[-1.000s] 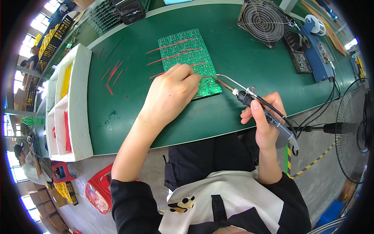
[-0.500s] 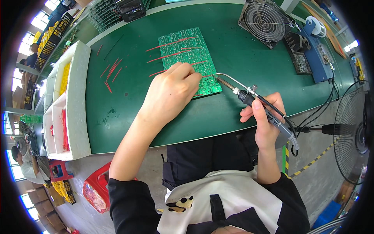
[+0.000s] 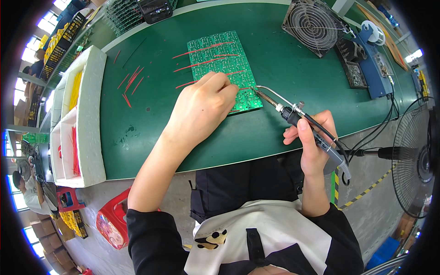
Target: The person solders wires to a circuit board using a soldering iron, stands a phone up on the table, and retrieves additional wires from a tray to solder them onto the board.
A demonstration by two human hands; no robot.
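A green circuit board panel (image 3: 248, 101) lies on the green tabletop, several red wires running across it. Over its lower left part rests my left hand (image 3: 204, 103), fingers pinched on a short red wire (image 3: 244, 88) that reaches toward the board's right edge. My right hand (image 3: 316, 142) grips a soldering iron (image 3: 288, 114) like a pen. A thin curved metal tube is clamped along the iron, and both tips meet the board near the wire's end. The fingertips of my left hand are partly hidden behind its knuckles.
Loose red wires (image 3: 134, 79) lie left of the board. A white foam box (image 3: 94, 137) with yellow and red wires stands at the left edge. A small metal fan (image 3: 312, 27) and a blue soldering station (image 3: 376, 68) sit back right. Black cables (image 3: 389, 114) hang off the right side.
Almost nothing differs. The whole view has shifted very slightly; both hands, the wire and the soldering iron keep their places at the board.
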